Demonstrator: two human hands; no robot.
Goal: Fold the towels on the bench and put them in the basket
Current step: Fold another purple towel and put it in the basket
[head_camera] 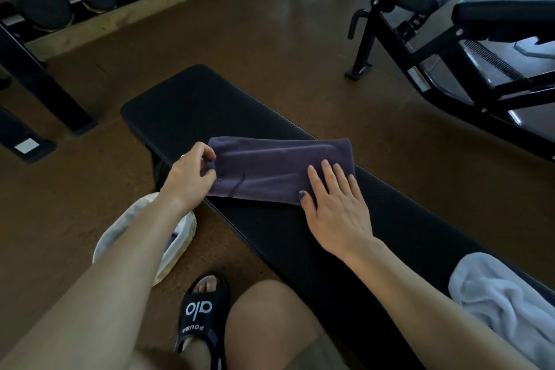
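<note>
gym floor surrounds the long black table (270, 117). purple towel (270, 168), folded to a strip, lies mid-table; white towel (504, 297) waits at its near end. basket (177, 252) sits below the left edge. right hand (336, 204) presses flat, left hand (189, 177) pinches the towel's end: likely folding it over next.

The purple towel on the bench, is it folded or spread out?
Folded. The purple towel lies as a narrow doubled strip across the bench; the left hand pinches one end, the right hand presses the other flat.
</note>
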